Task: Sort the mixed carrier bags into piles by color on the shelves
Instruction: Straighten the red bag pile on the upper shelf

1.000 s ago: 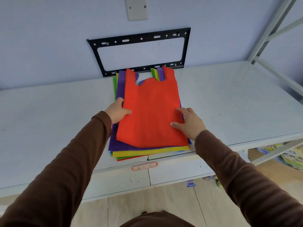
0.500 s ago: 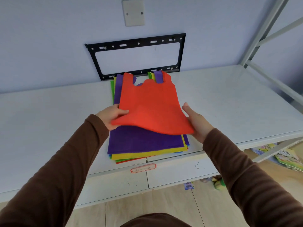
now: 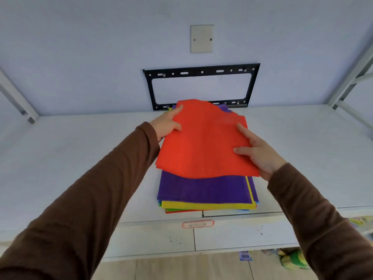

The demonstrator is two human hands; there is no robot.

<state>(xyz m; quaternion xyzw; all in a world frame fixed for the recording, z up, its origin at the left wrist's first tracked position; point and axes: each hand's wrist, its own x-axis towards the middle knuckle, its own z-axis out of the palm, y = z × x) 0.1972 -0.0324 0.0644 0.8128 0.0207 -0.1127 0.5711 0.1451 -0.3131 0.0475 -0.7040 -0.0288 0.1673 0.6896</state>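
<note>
An orange-red carrier bag (image 3: 203,138) is lifted off a mixed pile of bags (image 3: 203,190) on the white shelf (image 3: 80,158). My left hand (image 3: 167,124) grips the bag's left edge, thumb on top. My right hand (image 3: 256,152) holds its right edge, thumb and forefinger on top, other fingers beneath. The bag's handles are hidden behind its raised body. A purple bag tops the pile, with yellow, green, blue and red edges showing beneath it.
A black metal wall bracket (image 3: 201,71) and a white wall plate (image 3: 201,38) sit on the wall behind the pile. Shelf uprights stand at the left (image 3: 18,100) and right (image 3: 351,67). Colourful items (image 3: 292,259) lie on the floor below.
Both hands have raised the orange-red bag higher off the pile and tilted it up, uncovering more of the purple bag. The camera view has tipped upward.
</note>
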